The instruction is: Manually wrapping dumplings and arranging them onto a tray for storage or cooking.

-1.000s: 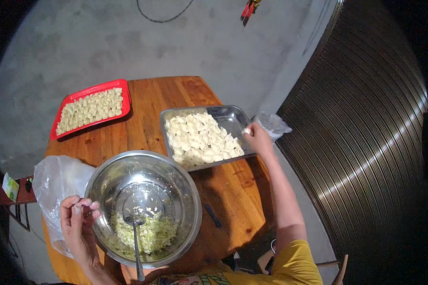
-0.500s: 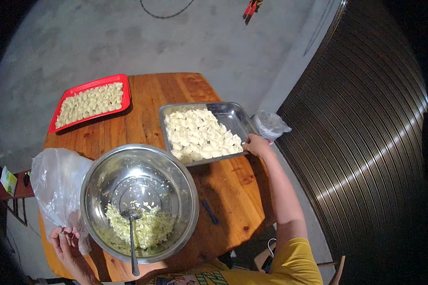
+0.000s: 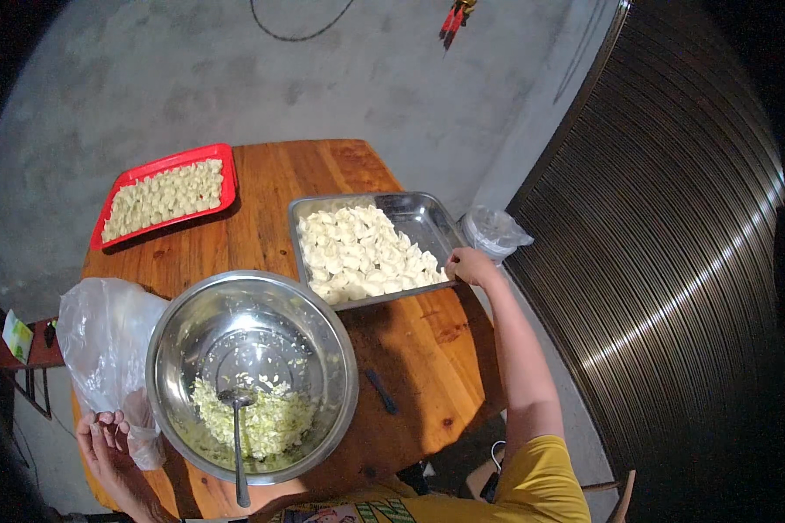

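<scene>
Dumplings [image 3: 366, 257], pale, massed in the left part of a rectangular metal tray [image 3: 429, 223]. Right hand [image 3: 473, 267]: at the tray's near right corner, fingers curled together; cannot tell what they grip. Steel bowl [image 3: 251, 318]: nearer, left of the tray; contains chopped pale-green filling [image 3: 270, 427] and a metal spoon [image 3: 240, 449]. Left hand [image 3: 106, 444]: fingers bent, partly spread, no held item visible; beside clear plastic bag [image 3: 109, 336], contact uncertain. Red tray [image 3: 228, 179]: far left, dumpling-filled. Support: wooden table [image 3: 279, 196].

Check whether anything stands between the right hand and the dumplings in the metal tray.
Nothing visible does: the right hand is at the near right corner of the metal tray, close beside the dumplings.
</scene>
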The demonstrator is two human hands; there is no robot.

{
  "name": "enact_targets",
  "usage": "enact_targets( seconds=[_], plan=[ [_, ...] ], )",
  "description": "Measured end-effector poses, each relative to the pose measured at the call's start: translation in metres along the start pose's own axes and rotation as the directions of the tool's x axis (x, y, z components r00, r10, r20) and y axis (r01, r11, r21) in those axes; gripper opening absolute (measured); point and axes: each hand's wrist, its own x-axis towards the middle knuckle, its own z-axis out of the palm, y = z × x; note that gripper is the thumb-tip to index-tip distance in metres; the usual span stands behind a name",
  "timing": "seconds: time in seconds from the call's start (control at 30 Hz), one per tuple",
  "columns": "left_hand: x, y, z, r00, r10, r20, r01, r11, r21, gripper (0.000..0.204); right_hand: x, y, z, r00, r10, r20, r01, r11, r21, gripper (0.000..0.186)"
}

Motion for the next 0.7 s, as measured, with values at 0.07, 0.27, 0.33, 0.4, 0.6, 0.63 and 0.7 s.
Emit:
enact_targets(
  seconds=[0.07, 0.27, 0.33, 0.4, 0.6, 0.63, 0.7],
  plan=[
    [0.001, 0.001, 0.001, 1.000, -0.005, 0.023, 0.005, 1.000, -0.017, 0.026, -0.001, 0.004, -0.002, 1.000, -0.007, -0.015, 0.008, 0.999, 0.047, 0.025],
    [-0.007, 0.029, 0.011, 0.998, 0.041, -0.044, -0.045, 0.996, -0.075, 0.020, -0.010, -0.015, 0.003, 0.998, -0.038, -0.049, 0.042, 0.996, 0.079, 0.023],
    [-0.007, 0.038, 0.001, 0.996, 0.058, -0.066, -0.063, 0.995, -0.083, 0.021, -0.019, -0.030, 0.007, 0.995, -0.072, -0.065, 0.077, 0.994, 0.073, 0.026],
    [-0.006, 0.049, -0.006, 0.996, 0.082, -0.018, -0.083, 0.993, -0.080, 0.025, -0.026, -0.031, 0.010, 0.987, -0.109, -0.120, 0.114, 0.993, 0.035, 0.030],
    [0.010, 0.096, -0.072, 0.947, 0.145, 0.288, 0.160, 0.563, -0.811, 0.033, -0.116, -0.110, 0.045, 0.851, -0.206, -0.483, 0.356, 0.903, 0.242, 0.014],
    [0.017, 0.124, -0.076, 0.884, 0.168, 0.435, 0.386, 0.260, -0.885, 0.031, -0.137, -0.129, 0.057, 0.874, -0.105, -0.474, 0.354, 0.806, 0.475, 0.012],
    [0.020, 0.158, -0.099, 0.853, 0.403, 0.332, 0.348, 0.037, -0.937, 0.017, -0.207, -0.210, 0.061, 0.883, -0.051, -0.467, 0.422, 0.519, 0.743, 0.015]
  ],
)
